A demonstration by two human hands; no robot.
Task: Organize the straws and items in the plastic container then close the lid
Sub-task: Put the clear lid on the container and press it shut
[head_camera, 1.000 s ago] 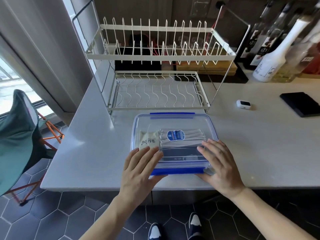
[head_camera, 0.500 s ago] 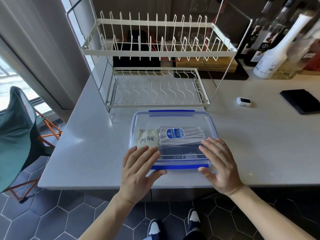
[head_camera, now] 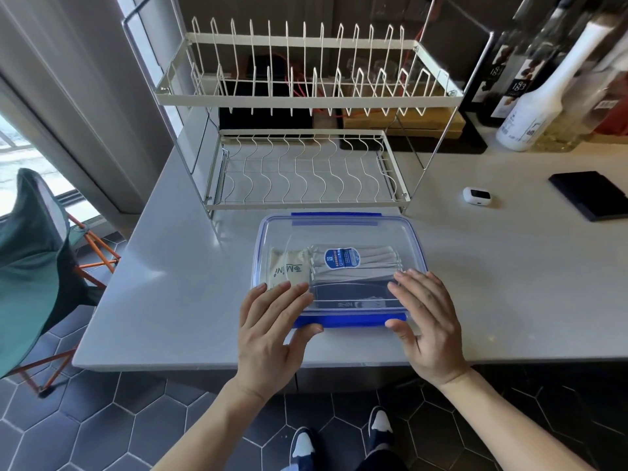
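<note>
You are at the closing step: the clear rectangular plastic container (head_camera: 339,266) sits on the pale grey counter (head_camera: 509,283) just in front of the white wire dish rack (head_camera: 306,171), with its transparent blue-trimmed lid (head_camera: 339,229) already laid on top. Through the lid you can see the bundle of wrapped white straws (head_camera: 356,266) and, beside it away from the rack's right end, a small cream pouch (head_camera: 287,271). Your left hand (head_camera: 268,331) and right hand (head_camera: 424,328) lie flat and spread on the lid's near corners, gripping nothing, thumbs touching the blue front latch (head_camera: 350,321). Next, I judge, you need to press that latch down, then the far one by the rack, if it is not already shut.
</note>
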